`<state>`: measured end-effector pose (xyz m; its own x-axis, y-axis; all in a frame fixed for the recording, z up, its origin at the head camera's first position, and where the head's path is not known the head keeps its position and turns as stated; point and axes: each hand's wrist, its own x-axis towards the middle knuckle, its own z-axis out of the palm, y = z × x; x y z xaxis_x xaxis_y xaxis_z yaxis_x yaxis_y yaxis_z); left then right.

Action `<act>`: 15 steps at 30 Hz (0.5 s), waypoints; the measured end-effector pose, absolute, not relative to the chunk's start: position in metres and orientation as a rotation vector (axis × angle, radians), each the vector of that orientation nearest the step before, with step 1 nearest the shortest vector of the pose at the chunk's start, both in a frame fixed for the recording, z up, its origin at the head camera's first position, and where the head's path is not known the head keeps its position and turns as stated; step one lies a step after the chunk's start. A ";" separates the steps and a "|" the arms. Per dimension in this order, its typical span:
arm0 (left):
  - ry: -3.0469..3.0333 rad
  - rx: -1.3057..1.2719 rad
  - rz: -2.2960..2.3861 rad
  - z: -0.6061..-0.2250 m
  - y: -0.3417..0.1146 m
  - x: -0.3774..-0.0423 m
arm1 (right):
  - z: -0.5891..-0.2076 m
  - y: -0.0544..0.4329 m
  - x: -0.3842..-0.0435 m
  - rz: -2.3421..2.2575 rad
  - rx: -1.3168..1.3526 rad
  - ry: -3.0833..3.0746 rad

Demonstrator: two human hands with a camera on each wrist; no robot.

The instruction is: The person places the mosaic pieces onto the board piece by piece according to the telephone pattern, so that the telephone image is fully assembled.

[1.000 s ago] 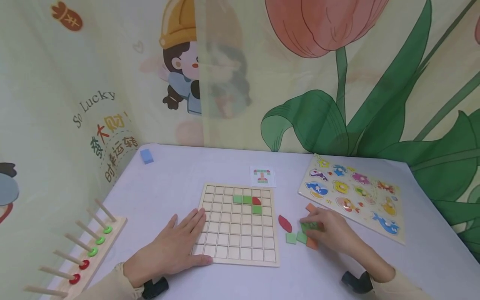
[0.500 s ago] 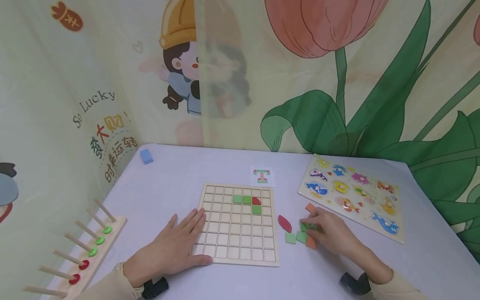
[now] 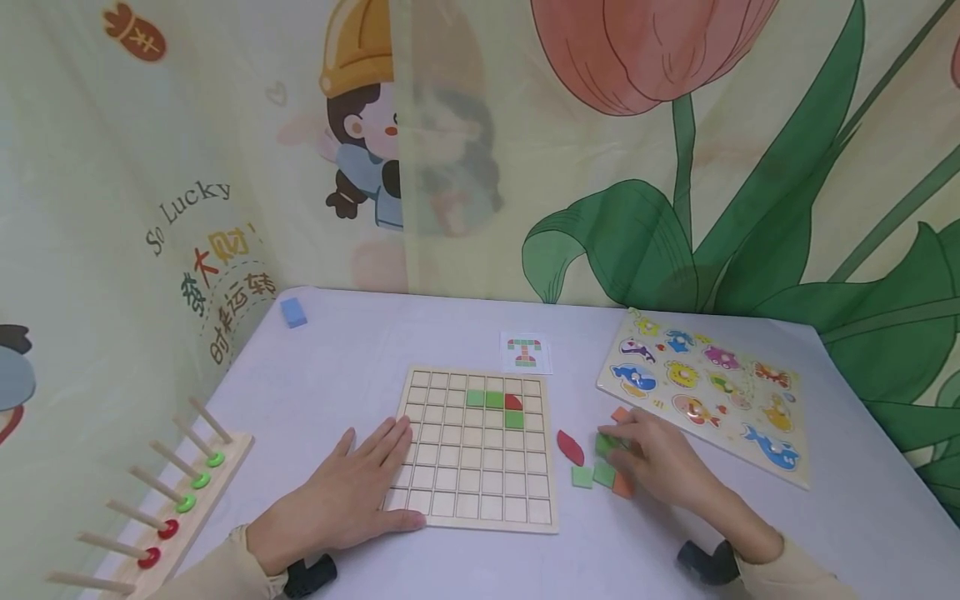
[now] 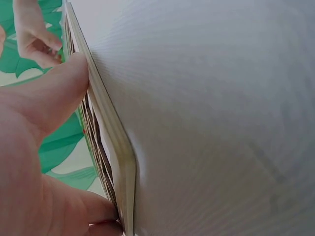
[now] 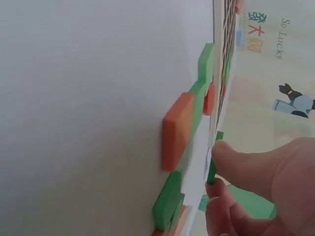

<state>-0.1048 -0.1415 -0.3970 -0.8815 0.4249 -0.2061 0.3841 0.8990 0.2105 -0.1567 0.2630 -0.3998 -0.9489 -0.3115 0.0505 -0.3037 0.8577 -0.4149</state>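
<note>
My left hand [image 3: 345, 483] lies flat with spread fingers on the left edge of a wooden grid board [image 3: 480, 504]; in the left wrist view its thumb [image 4: 61, 91] touches the board's rim. Three green square tiles [image 3: 476, 398] and a red quarter-round tile [image 3: 513, 402] sit in upper cells of the board. To the right of the board, my right hand [image 3: 660, 458] pinches a green tile [image 5: 215, 162] between thumb and fingertips, over a small heap of loose tiles. Among these are green squares [image 3: 582, 477], orange tiles [image 3: 622, 486] and a red leaf-shaped tile [image 3: 570, 447].
A pattern card [image 3: 526, 353] lies behind the board. An animal puzzle board [image 3: 705, 379] lies at the right, close beyond my right hand. On the left stands a wooden peg rack [image 3: 187, 500] with red and green rings. A blue block [image 3: 293, 312] is at the back left.
My right hand's fingertips have shifted slightly left, and the pinched green tile now shows more clearly over the heap. The left hand and the board have stayed in place.
</note>
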 end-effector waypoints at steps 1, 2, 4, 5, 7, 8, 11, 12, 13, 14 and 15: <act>2.817 0.608 0.239 -0.397 -0.142 -0.105 | -0.399 0.261 -0.158 -0.678 -0.509 3.015; 2.816 0.606 0.241 -0.397 -0.142 -0.104 | -0.398 0.259 -0.159 -0.692 -0.525 3.016; 2.814 0.599 0.245 -0.397 -0.142 -0.104 | -0.396 0.254 -0.160 -0.732 -0.542 3.008; 2.812 0.597 0.247 -0.396 -0.142 -0.104 | -0.394 0.251 -0.162 -0.754 -0.542 3.001; 2.810 0.594 0.247 -0.396 -0.142 -0.103 | -0.393 0.243 -0.164 -0.808 -0.547 2.977; 2.810 0.593 0.248 -0.396 -0.142 -0.103 | -0.392 0.239 -0.166 -0.829 -0.550 2.964; 2.810 0.597 0.244 -0.396 -0.142 -0.103 | -0.392 0.223 -0.172 -0.856 -0.561 2.943; 2.810 0.597 0.243 -0.396 -0.141 -0.103 | -0.392 0.218 -0.175 -0.851 -0.583 2.941; 2.809 0.597 0.246 -0.395 -0.141 -0.103 | -0.392 0.212 -0.177 -0.847 -0.596 2.940; 2.809 0.597 0.246 -0.395 -0.141 -0.104 | -0.392 0.207 -0.180 -0.844 -0.617 2.939; 2.809 0.597 0.247 -0.395 -0.141 -0.104 | -0.392 0.201 -0.182 -0.842 -0.643 2.938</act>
<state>-0.1035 -0.1408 -0.3948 -0.8821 0.4191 -0.2152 0.3750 0.9011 0.2176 -0.1822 0.2010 -0.3922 -0.9149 -0.3926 0.0933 -0.3825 0.7698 -0.5109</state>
